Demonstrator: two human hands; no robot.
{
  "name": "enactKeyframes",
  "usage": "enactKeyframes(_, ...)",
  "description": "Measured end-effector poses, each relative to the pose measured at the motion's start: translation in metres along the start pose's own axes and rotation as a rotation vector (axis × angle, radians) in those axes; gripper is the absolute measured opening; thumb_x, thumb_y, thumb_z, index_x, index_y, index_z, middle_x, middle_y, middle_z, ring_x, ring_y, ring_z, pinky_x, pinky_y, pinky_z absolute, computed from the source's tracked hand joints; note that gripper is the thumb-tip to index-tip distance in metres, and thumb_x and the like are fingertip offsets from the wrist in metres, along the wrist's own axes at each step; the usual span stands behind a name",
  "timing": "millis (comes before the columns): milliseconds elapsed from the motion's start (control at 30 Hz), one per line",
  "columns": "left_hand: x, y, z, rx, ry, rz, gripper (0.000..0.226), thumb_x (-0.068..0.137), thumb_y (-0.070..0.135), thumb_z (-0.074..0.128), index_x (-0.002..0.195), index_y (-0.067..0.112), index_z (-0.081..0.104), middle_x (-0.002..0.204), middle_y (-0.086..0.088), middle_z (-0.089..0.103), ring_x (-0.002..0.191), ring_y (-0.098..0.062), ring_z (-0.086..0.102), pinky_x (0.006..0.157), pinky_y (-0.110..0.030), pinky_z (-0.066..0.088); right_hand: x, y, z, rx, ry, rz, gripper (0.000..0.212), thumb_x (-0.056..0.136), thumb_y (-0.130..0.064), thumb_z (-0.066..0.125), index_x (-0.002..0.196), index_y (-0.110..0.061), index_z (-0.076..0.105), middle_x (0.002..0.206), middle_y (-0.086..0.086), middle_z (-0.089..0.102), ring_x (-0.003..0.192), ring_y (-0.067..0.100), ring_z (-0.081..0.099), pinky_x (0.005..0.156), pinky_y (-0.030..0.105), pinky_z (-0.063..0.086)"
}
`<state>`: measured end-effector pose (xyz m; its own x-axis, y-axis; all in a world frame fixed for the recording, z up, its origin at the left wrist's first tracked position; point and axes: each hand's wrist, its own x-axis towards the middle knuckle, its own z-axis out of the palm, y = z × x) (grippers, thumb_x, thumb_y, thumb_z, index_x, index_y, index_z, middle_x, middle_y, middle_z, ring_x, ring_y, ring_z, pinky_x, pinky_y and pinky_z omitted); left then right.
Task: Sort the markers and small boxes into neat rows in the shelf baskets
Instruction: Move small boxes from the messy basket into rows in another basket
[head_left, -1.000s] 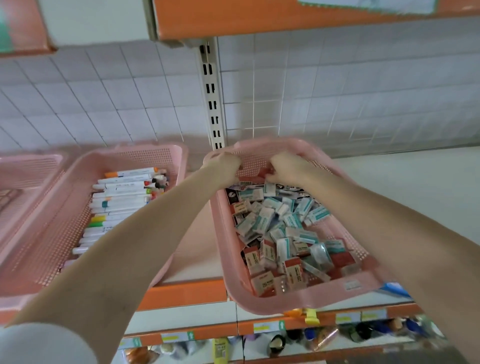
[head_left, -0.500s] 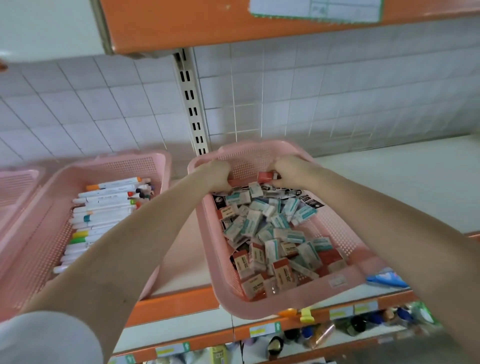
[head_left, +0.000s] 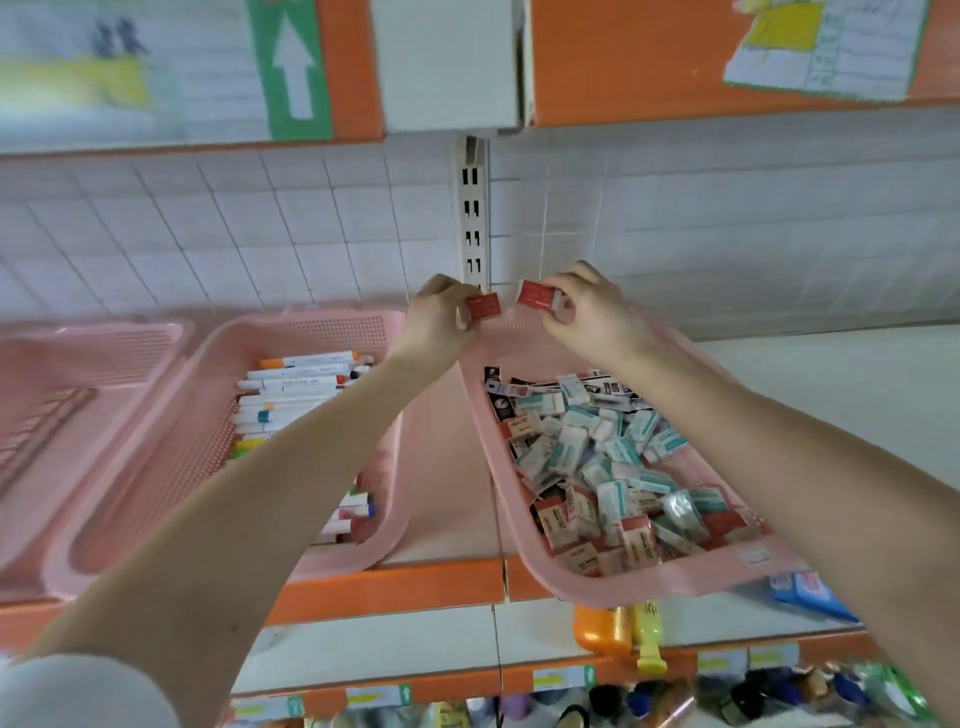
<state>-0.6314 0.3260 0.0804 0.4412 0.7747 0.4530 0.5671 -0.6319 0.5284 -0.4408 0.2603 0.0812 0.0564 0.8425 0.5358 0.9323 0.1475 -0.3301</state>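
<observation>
markers lying in mid basket | small boxes lying in R basket | both sitting side by side on shelf

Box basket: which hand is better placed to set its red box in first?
Probably right: the right hand is above the back end of the box basket; the left hand hangs over its left rim.

Three pink baskets, two hands and two red boxes.

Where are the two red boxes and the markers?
Left red box (head_left: 484, 305), head view, middle of its red face.
Right red box (head_left: 535, 295), head view, middle of its red face.
Markers (head_left: 296, 372), head view, a white barrel.
</observation>
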Motion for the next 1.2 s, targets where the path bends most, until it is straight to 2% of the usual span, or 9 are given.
enactKeyframes(133,-0.025,-0.034,-0.046,-0.022,0.110,-0.022,0.037,0.075,0.001,0.067,0.111,0.007,0.067,0.105,-0.007,0.059,0.092,-0.019,0.059,0.085,-0.027,0.049,0.006,-0.046,0.017,0.065,0.016,-0.039,0.038,0.083,-0.014,0.068,0.118,-0.001,0.062,0.111,0.013,0.058,0.095,0.022,0.059,0.090,0.025,0.043)
enactKeyframes(233,-0.044,-0.057,-0.080,0.004,0.135,-0.060,0.037,0.075,0.003,0.068,0.112,0.008,0.067,0.109,-0.010,0.062,0.094,-0.021,0.061,0.079,-0.019,0.043,0.008,-0.086,0.034,0.108,0.026,-0.106,0.034,0.078,-0.010,0.071,0.110,-0.002,0.066,0.104,0.013,0.061,0.090,0.024,0.061,0.086,0.030,0.048)
enactKeyframes(367,-0.066,-0.085,-0.124,0.035,0.193,-0.049,0.031,0.079,0.011,0.072,0.110,0.009,0.068,0.108,-0.008,0.064,0.086,-0.015,0.059,0.072,-0.007,0.036,0.012,-0.141,0.056,0.133,0.048,-0.185,0.031,0.077,-0.010,0.073,0.106,-0.003,0.067,0.100,0.012,0.061,0.088,0.021,0.060,0.081,0.022,0.042)
enactKeyframes(533,-0.089,-0.132,-0.175,0.043,0.188,-0.095,0.036,0.079,0.014,0.073,0.114,0.011,0.066,0.112,-0.005,0.062,0.081,-0.019,0.062,0.073,-0.022,0.045,0.022,-0.206,0.091,0.174,0.066,-0.201,0.031,0.077,-0.009,0.072,0.107,-0.004,0.067,0.101,0.009,0.060,0.085,0.007,0.050,0.080,0.014,0.039)
enactKeyframes(600,-0.102,-0.157,-0.200,0.033,0.198,-0.103,0.036,0.077,0.015,0.074,0.113,0.011,0.067,0.109,-0.003,0.062,0.084,-0.019,0.061,0.075,-0.025,0.048,0.029,-0.232,0.108,0.200,0.067,-0.181,0.032,0.077,-0.008,0.072,0.108,-0.003,0.066,0.102,0.011,0.059,0.085,0.012,0.054,0.081,0.015,0.039)
enactKeyframes(700,-0.125,-0.200,-0.241,0.048,0.217,-0.123,0.035,0.075,0.011,0.076,0.109,0.009,0.069,0.105,-0.006,0.066,0.084,-0.020,0.063,0.073,-0.021,0.047,0.039,-0.278,0.142,0.239,0.113,-0.142,0.031,0.074,-0.007,0.073,0.104,-0.001,0.067,0.098,0.013,0.061,0.085,0.024,0.062,0.081,0.031,0.051)
enactKeyframes(800,-0.148,-0.244,-0.282,0.087,0.194,-0.181,0.037,0.075,0.013,0.076,0.111,0.011,0.068,0.107,-0.004,0.066,0.088,-0.017,0.061,0.081,-0.025,0.049,0.043,-0.326,0.176,0.272,0.093,-0.112,0.033,0.074,-0.007,0.073,0.106,-0.002,0.067,0.101,0.013,0.061,0.090,0.024,0.062,0.083,0.019,0.041)
enactKeyframes(967,-0.173,-0.303,-0.322,0.150,0.024,-0.265,0.036,0.079,0.020,0.074,0.114,0.018,0.068,0.111,0.001,0.067,0.090,-0.006,0.054,0.079,-0.013,0.038,0.048,-0.391,0.220,0.267,0.034,-0.120,0.035,0.076,-0.007,0.073,0.110,-0.001,0.066,0.106,0.014,0.061,0.099,0.027,0.059,0.086,0.021,0.036)
enactKeyframes(1200,-0.181,-0.318,-0.301,0.281,-0.526,-0.171,0.033,0.080,0.027,0.071,0.113,0.020,0.068,0.106,0.003,0.069,0.095,-0.012,0.061,0.081,-0.019,0.043,0.038,-0.417,0.233,0.186,-0.112,-0.051,0.038,0.082,-0.018,0.071,0.117,-0.006,0.065,0.115,0.012,0.063,0.099,0.025,0.061,0.092,0.030,0.044)
